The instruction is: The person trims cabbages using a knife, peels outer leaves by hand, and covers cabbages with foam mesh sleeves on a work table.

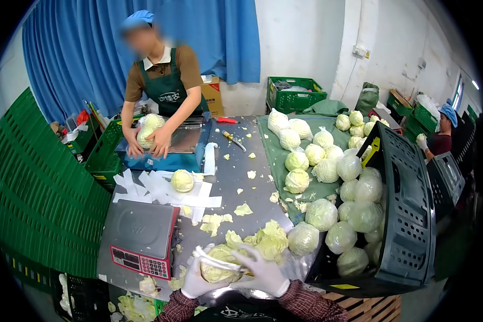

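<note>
Left hand (195, 282) cupping cabbage (214, 275), right hand (265, 272) spread against it, near table (222, 178) edge; leaf-strewn gap separates scale (144, 228), crate (408, 236).

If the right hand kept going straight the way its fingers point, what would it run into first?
The cabbage with the white strip across it. The right hand looks practically at it, though exact contact is hard to judge from this view.

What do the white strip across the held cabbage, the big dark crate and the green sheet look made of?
White strip: matte, bends over the cabbage; paper, foam or soft plastic, can't tell.
Dark crate: likely moulded plastic, low sheen; rigid walls, regular holes.
Green sheet: probably fabric or tarp, dull; thin, lies flat.
</note>
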`<state>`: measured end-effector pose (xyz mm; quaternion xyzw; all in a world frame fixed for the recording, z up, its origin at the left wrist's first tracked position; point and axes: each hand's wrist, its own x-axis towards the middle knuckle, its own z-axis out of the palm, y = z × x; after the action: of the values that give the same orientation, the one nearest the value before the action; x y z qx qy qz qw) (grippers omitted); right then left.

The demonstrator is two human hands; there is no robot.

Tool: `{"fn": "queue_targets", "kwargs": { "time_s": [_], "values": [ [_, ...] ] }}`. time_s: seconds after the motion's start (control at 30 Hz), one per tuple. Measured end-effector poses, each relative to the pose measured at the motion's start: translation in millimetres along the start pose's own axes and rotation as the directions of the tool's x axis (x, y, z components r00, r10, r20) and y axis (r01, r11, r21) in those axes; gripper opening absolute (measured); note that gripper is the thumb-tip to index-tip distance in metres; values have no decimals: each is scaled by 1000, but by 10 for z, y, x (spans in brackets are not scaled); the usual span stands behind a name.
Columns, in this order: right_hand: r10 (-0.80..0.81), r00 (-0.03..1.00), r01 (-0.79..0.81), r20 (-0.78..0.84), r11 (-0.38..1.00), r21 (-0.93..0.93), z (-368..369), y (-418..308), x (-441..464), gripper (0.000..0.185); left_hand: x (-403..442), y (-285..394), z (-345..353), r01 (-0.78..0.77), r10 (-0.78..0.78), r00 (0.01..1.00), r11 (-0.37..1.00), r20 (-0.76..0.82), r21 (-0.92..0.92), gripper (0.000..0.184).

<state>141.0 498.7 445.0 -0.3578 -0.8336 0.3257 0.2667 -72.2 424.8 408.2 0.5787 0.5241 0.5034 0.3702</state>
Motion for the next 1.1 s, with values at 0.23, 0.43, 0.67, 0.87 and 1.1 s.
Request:
{"fn": "queue_targets", "kwargs": {
  "time_s": [0.23, 0.43, 0.67, 0.87, 1.1],
  "values": [
    [-275, 940, 265, 203, 961, 74, 69, 223, 94, 56, -37, 176, 5, -22, 22, 999, 1000, 34, 5, 100],
    [-211, 950, 187, 230, 975, 123, -76, 268, 103, 34, -55, 178, -15, -69, 49, 993, 981, 110, 180, 99],
    [193, 969, -133, -152, 934, 332, -228, 200, -31, 25, -162, -80, 88, 32, -33, 999, 999, 34, 38, 102],
    [110, 981, -100, -160, 993, 69, -164, 220, -32, 41, -121, -41, 47, 13, -17, 1000, 990, -24, -138, 103],
    [78, 971, -133, 227, 961, 241, 255, 165, 71, 43, -174, -170, 43, 112, -113, 993, 991, -15, -74, 98]
  ]
}}
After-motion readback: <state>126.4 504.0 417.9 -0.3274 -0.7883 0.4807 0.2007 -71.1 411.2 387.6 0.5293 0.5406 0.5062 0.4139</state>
